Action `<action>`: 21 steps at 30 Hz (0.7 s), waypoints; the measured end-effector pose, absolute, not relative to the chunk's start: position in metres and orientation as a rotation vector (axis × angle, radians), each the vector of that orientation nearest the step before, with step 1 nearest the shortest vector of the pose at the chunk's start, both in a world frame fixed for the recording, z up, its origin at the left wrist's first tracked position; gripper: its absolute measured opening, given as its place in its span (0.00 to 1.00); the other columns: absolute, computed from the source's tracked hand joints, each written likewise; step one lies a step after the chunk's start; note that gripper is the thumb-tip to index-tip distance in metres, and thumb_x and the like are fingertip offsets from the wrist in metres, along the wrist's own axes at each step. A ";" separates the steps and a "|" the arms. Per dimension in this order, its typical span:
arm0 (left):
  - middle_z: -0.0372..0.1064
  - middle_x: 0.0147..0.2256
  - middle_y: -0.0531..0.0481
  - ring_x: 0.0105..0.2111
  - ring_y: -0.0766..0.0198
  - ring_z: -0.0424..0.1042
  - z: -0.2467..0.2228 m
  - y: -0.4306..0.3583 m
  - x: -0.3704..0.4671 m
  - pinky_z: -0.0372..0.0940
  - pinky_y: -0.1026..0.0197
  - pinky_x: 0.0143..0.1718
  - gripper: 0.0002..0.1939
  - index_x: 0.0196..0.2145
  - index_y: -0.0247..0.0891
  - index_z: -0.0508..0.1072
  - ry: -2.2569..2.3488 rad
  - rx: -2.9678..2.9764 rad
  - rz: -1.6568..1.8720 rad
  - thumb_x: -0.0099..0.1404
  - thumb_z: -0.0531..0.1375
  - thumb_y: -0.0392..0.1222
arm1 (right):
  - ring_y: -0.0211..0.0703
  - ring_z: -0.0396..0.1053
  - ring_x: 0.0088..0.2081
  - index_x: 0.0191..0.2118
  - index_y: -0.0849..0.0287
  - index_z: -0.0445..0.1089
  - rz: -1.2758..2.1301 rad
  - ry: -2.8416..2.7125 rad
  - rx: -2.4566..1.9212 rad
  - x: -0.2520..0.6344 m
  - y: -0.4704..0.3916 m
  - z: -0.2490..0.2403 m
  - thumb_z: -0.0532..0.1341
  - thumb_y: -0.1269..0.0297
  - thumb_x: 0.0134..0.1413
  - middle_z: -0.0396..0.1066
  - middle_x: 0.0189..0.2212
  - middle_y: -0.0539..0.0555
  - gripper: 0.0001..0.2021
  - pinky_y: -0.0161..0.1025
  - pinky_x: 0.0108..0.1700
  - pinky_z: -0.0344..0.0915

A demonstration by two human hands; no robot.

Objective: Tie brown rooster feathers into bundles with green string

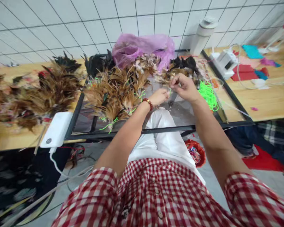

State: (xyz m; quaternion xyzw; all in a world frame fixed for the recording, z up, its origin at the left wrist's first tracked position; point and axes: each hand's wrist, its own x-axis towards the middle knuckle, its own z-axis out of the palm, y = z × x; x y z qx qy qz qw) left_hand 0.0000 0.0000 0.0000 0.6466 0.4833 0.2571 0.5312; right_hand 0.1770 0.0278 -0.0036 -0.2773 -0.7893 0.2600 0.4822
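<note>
The left hand (pixel 159 96) and right hand (pixel 183 86) meet over the middle of the glass-topped counter (pixel 142 130), fingertips pinched together on a small tuft of feathers (pixel 170 82) and what looks like a bit of green string (pixel 169 91). Both hands are closed on that little bundle, the left with a red bead bracelet (pixel 148 103) at the wrist.

Binding such a tuft well probably calls for keeping the quills squeezed tight and level with one hand while the other draws the string snug around them, close to the ends, so nothing slips loose.

Finished brown feather bundles (pixel 115 94) lie heaped toward the counter's left side, a tangle of green cord (pixel 208 94) sits toward its right edge, and a purple plastic bag (pixel 144 47) rests at the far edge.

The fingers hide the tuft's base, so whether a knot is already made cannot be told. Motion blur softens the fingertips, and the feather piles at the far left run out of sight.
</note>
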 end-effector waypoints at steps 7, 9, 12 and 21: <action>0.54 0.18 0.57 0.14 0.77 0.48 0.003 -0.006 0.004 0.40 0.70 0.17 0.16 0.21 0.37 0.63 0.995 1.391 0.532 0.68 0.54 0.34 | 0.37 0.63 0.31 0.31 0.53 0.61 0.971 -1.784 -0.654 0.174 0.033 -0.012 0.74 0.42 0.48 0.68 0.29 0.47 0.26 0.39 0.37 0.63; 0.53 0.17 0.57 0.14 0.77 0.48 0.006 -0.009 0.006 0.40 0.70 0.17 0.14 0.20 0.36 0.63 1.008 1.365 0.545 0.63 0.55 0.32 | 0.37 0.63 0.31 0.31 0.53 0.60 1.037 -1.743 -0.686 0.173 0.036 -0.017 0.77 0.44 0.44 0.68 0.29 0.47 0.27 0.38 0.36 0.63; 0.52 0.17 0.58 0.14 0.78 0.47 0.010 -0.011 0.007 0.40 0.71 0.17 0.12 0.19 0.37 0.62 1.008 1.300 0.587 0.58 0.56 0.31 | 0.37 0.63 0.31 0.31 0.53 0.59 1.084 -1.692 -0.737 0.172 0.042 -0.023 0.78 0.46 0.41 0.68 0.29 0.47 0.28 0.37 0.35 0.63; 0.54 0.19 0.57 0.14 0.77 0.46 0.000 0.006 0.003 0.39 0.69 0.19 0.16 0.24 0.36 0.65 0.971 0.992 0.972 0.71 0.50 0.37 | 0.36 0.64 0.30 0.37 0.52 0.63 1.010 -1.716 -0.782 0.172 0.042 -0.031 0.76 0.47 0.44 0.66 0.27 0.45 0.25 0.36 0.35 0.62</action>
